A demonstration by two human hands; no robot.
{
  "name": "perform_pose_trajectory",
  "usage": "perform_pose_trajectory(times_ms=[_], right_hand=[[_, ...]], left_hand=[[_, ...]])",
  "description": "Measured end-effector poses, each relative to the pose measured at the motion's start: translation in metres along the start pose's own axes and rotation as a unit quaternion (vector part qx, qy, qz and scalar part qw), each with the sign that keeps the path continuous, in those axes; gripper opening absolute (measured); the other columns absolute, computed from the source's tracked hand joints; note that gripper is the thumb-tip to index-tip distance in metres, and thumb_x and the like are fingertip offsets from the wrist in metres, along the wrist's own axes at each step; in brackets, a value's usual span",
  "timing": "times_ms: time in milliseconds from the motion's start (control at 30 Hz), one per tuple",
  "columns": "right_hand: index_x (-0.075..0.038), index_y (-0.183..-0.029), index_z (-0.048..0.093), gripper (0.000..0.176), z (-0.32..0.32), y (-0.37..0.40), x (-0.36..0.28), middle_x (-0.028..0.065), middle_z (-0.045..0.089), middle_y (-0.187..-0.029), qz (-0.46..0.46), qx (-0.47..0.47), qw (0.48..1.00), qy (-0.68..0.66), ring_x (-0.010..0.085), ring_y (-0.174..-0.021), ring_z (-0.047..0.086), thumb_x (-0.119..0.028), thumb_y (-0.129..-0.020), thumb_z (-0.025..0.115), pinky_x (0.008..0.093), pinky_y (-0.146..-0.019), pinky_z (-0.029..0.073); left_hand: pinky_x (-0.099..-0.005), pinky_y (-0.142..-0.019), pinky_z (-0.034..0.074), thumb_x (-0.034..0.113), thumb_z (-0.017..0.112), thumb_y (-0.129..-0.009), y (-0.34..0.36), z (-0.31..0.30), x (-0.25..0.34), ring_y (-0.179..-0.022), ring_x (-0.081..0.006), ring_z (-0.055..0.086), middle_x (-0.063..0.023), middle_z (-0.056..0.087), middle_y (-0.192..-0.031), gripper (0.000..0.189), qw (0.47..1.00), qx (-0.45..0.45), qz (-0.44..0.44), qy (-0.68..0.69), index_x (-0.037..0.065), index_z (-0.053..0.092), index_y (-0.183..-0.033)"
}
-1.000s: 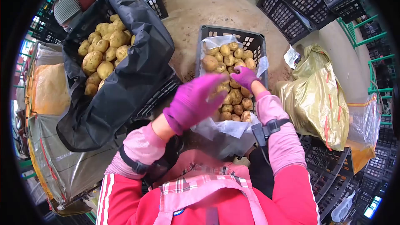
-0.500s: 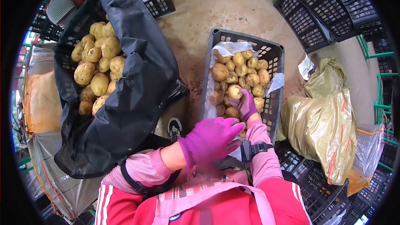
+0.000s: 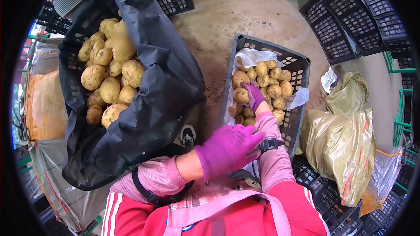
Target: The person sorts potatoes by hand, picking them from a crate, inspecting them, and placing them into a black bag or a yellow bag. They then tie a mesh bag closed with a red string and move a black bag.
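Observation:
My right hand (image 3: 254, 97), in a purple glove, reaches into a black plastic crate (image 3: 302, 67) of potatoes. Its fingers close around the right side of a potato (image 3: 240, 95) near the crate's left side. Smaller potatoes (image 3: 274, 91) lie around it on a white liner. My left hand (image 3: 229, 150), gloved in the same purple, hovers over the crate's near end beside my right forearm. Its fingers reach forward with the thumb apart, and I see nothing in it. Part of the crate's near end is hidden by my arms.
Left stands a crate of larger potatoes (image 3: 109, 89) draped with black cloth (image 3: 162, 70). Another potato crate (image 3: 177, 0) is at the back. Black crates (image 3: 332, 26) stand far right, with a gold plastic sack (image 3: 339, 148) in front. My shoe (image 3: 188, 135) shows between the crates.
My right hand has moved farther into the crate and toward its left side, with a potato at its fingers. My left hand stays near the right forearm. The whole view has shifted slightly.

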State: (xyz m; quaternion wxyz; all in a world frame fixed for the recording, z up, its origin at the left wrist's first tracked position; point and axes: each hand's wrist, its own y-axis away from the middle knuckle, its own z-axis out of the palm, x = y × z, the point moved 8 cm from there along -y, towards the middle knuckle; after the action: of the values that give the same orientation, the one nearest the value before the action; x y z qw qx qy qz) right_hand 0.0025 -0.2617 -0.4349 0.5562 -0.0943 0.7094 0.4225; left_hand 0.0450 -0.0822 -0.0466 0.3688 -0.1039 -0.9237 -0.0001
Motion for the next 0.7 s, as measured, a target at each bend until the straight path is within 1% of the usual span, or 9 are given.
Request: perform_pose_trajectory(times_ms=[67,133,200,267,367,467,500,633,700], right_hand=[[-0.015,-0.136,0.052,0.069,-0.004,0.005,-0.016,0.0185,0.048,-0.137,0.048,-0.009,0.999,-0.024,0.0349,-0.118,0.053,-0.040,-0.078,0.077,0.0421,-0.092,0.049],[-0.015,-0.134,0.053,0.060,0.010,0.040,-0.055,0.0103,0.060,-0.120,0.171,0.051,0.980,-0.088,0.0259,-0.093,0.068,-0.046,-0.085,0.069,0.0455,-0.066,0.058],[-0.006,-0.140,0.049,0.069,0.012,0.023,-0.074,0.0150,0.060,-0.125,0.080,0.046,0.989,0.114,0.0273,-0.111,0.062,-0.047,-0.088,0.067,0.0398,-0.083,0.056],[0.000,-0.142,0.045,0.071,0.016,0.021,-0.074,0.0168,0.057,-0.131,0.146,-0.006,0.988,0.050,0.0249,-0.118,0.059,-0.043,-0.090,0.066,0.0407,-0.085,0.056],[0.000,-0.144,0.043,0.068,0.017,0.027,-0.079,0.0164,0.055,-0.134,0.012,-0.052,0.999,0.002,0.0234,-0.118,0.059,-0.039,-0.092,0.065,0.0395,-0.087,0.055],[-0.002,-0.142,0.044,0.062,0.029,0.066,-0.080,0.0157,0.060,-0.127,-0.005,-0.038,0.972,-0.233,0.0225,-0.116,0.061,-0.037,-0.095,0.063,0.0372,-0.090,0.055],[-0.002,-0.146,0.037,0.063,0.035,0.074,-0.072,0.0161,0.059,-0.128,0.042,-0.076,0.956,-0.279,0.0228,-0.106,0.065,-0.031,-0.096,0.062,0.0342,-0.084,0.057],[0.001,-0.143,0.039,0.061,0.049,0.120,-0.096,0.0221,0.061,-0.120,0.017,-0.104,0.922,-0.372,0.0266,-0.094,0.069,-0.032,-0.096,0.058,0.0342,-0.083,0.057],[0.001,-0.143,0.039,0.061,0.051,0.147,-0.130,0.0220,0.062,-0.119,-0.026,-0.129,0.913,-0.387,0.0252,-0.094,0.069,-0.033,-0.095,0.057,0.0345,-0.083,0.057]], left_hand=[[-0.0423,-0.076,0.053,0.029,0.068,-0.089,-0.003,-0.006,0.000,-0.093,-0.0317,0.064,-0.0156,0.062,-0.114,0.045,1.000,-0.012,-0.004,0.003,0.006,0.056,-0.125],[-0.0423,-0.076,0.053,0.029,0.068,-0.089,0.000,-0.007,-0.001,-0.094,-0.0316,0.064,-0.0156,0.062,-0.114,0.046,1.000,-0.011,-0.007,0.006,0.006,0.056,-0.126],[-0.0426,-0.077,0.052,0.029,0.068,-0.089,0.001,-0.011,0.000,-0.095,-0.0318,0.064,-0.0160,0.062,-0.115,0.047,1.000,0.007,0.007,-0.001,0.005,0.055,-0.127],[-0.0430,-0.078,0.052,0.030,0.067,-0.089,0.004,-0.013,-0.003,-0.097,-0.0322,0.064,-0.0167,0.062,-0.117,0.047,0.999,0.028,0.013,-0.010,0.005,0.055,-0.128],[-0.0438,-0.080,0.052,0.030,0.067,-0.089,0.006,-0.014,-0.004,-0.098,-0.0330,0.064,-0.0177,0.062,-0.117,0.048,1.000,0.025,-0.001,0.001,0.005,0.055,-0.129],[-0.0437,-0.082,0.052,0.030,0.067,-0.089,0.010,-0.018,-0.012,-0.101,-0.0334,0.064,-0.0187,0.062,-0.118,0.048,0.999,0.032,-0.026,0.005,0.005,0.055,-0.129],[-0.0434,-0.083,0.053,0.030,0.067,-0.089,0.014,-0.018,-0.013,-0.102,-0.0335,0.064,-0.0190,0.062,-0.118,0.049,0.999,0.036,-0.037,0.008,0.005,0.055,-0.129],[-0.0410,-0.092,0.052,0.028,0.069,-0.089,0.022,-0.035,-0.030,-0.112,-0.0348,0.062,-0.0222,0.060,-0.126,0.057,0.985,-0.005,-0.161,0.052,0.003,0.050,-0.136],[-0.0404,-0.095,0.051,0.026,0.069,-0.089,0.033,-0.045,-0.030,-0.114,-0.0356,0.061,-0.0232,0.059,-0.128,0.063,0.982,0.098,-0.151,0.054,0.002,0.043,-0.142]])
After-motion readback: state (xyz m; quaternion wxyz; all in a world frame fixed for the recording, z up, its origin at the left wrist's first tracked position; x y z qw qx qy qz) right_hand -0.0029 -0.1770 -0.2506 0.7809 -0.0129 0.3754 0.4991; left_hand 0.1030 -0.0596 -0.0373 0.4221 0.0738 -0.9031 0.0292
